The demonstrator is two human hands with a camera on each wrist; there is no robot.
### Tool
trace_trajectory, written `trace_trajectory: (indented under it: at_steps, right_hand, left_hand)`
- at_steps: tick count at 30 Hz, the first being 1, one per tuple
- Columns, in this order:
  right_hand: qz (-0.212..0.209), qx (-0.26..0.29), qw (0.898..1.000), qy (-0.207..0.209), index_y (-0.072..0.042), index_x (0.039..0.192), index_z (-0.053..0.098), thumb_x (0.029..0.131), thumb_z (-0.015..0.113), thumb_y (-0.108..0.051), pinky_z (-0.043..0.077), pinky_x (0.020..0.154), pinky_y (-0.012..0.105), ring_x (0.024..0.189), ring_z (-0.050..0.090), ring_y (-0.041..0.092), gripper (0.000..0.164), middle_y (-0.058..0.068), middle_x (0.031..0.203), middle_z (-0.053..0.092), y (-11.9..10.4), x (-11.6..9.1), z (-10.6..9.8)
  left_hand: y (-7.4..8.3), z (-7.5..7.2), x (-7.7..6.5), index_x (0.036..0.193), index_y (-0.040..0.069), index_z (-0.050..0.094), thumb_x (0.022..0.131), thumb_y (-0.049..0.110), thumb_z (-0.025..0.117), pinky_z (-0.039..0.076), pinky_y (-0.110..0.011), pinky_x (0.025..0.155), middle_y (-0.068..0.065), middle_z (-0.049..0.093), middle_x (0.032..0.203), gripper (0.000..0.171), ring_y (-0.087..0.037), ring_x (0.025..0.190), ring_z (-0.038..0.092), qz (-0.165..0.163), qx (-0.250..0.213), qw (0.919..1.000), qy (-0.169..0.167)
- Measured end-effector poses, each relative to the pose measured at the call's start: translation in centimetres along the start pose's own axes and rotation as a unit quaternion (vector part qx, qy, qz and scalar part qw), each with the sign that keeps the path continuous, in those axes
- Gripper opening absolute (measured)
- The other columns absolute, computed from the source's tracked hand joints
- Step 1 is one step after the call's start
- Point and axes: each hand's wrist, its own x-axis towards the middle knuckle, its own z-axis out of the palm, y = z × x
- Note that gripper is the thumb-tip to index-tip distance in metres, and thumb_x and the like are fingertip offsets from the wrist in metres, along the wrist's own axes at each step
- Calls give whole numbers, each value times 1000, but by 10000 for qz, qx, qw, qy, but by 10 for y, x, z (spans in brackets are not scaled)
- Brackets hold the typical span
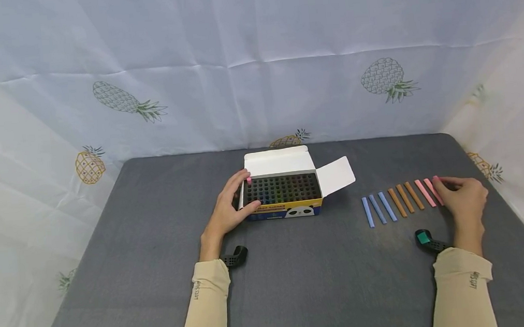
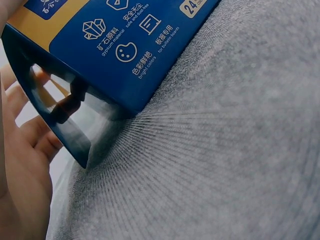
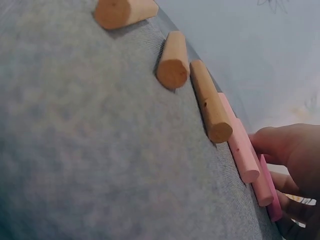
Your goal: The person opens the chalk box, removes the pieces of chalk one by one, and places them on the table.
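My left hand [image 1: 224, 213] holds the left end of an open chalk box [image 1: 266, 215], thumb at the front edge and fingers at the back corner. Inside, a dark holder full of round holes shows, with one pink chalk end [image 1: 249, 179] at its back left. In the left wrist view, fingers show behind the box's open side flap [image 2: 75, 145]. Far to the right, my right hand [image 1: 467, 200] pinches a bright pink chalk stick [image 3: 271, 195] between thumb and fingers. Just left of it lie two lighter pink chalk sticks [image 1: 425, 193].
Three brown chalk sticks [image 1: 404, 200] and three blue chalk sticks [image 1: 378, 209] continue the row leftward on the grey tabletop [image 1: 328, 282]. The box's white lid [image 1: 279, 161] stands up behind, and its right flap [image 1: 336, 175] sticks out. A pineapple-print curtain [image 1: 256, 101] hangs behind.
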Motion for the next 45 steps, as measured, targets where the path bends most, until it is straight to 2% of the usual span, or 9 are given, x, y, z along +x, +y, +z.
trace_trajectory:
  at_steps: [6,13,19,26,31,35,39,42,45]
  right_hand:
    - [147,-84,9999,-30,6,131,65,101,58,-34,32,109,64,133,47,49,51,35,135,59,0,-2,0]
    - [473,100,9986,-213,4,137,60,101,57,-36,21,119,67,149,28,49,54,33,148,50,0,-3,-1]
    - [535,181,9981,-244,5,138,60,101,58,-36,19,120,67,151,25,48,55,32,150,48,0,-2,-1]
    - [488,284,9983,-165,3,137,61,100,59,-39,22,119,63,148,29,44,56,29,140,58,-1,-2,-2]
    - [479,294,9984,-97,2,136,63,98,61,-41,29,109,60,138,33,41,57,26,127,60,-3,-2,-2]
    - [548,243,9982,-47,-1,135,65,97,62,-43,32,100,53,133,35,35,56,5,104,63,-4,-2,-2]
    - [619,497,9968,29,-3,135,66,96,65,-43,31,107,50,140,34,30,57,-30,74,45,-10,-4,-6]
    - [600,716,9955,159,-4,134,67,95,66,-43,33,109,40,123,47,9,56,-38,68,40,-16,-6,-10]
    - [480,909,9942,319,-7,133,69,94,69,-43,39,93,19,90,49,-11,53,-41,70,44,-23,-8,-16]
  left_hand:
    - [0,1,0,156,25,43,90,60,68,45,-61,100,-4,34,167,79,-30,149,40,-75,-30,10000,-33]
    - [1,1,0,156,24,43,90,58,69,46,-60,100,-4,34,167,79,-31,148,41,-90,-41,9999,-40]
    - [1,1,0,156,24,43,90,58,69,46,-59,99,-5,34,166,79,-31,146,43,-46,-45,10000,-38]
    - [2,1,0,156,24,43,90,55,70,45,-58,99,-3,35,166,78,-30,147,42,-78,-73,9999,-19]
    - [2,0,0,156,22,44,90,39,74,46,-57,96,-6,35,166,74,-31,146,42,-43,-73,10000,24]
    - [1,0,0,156,22,44,90,34,75,46,-56,95,-6,35,166,74,-32,145,43,-26,-59,10000,41]
    - [1,0,0,156,22,44,90,39,74,46,-57,96,-6,35,166,74,-31,146,43,-53,-50,10000,26]
    - [1,0,0,156,22,44,91,44,73,46,-59,97,-6,35,166,74,-32,147,42,-41,-45,10000,24]
    - [1,0,0,156,22,44,91,47,72,46,-60,97,-7,35,166,75,-32,148,41,-9,-45,10000,26]
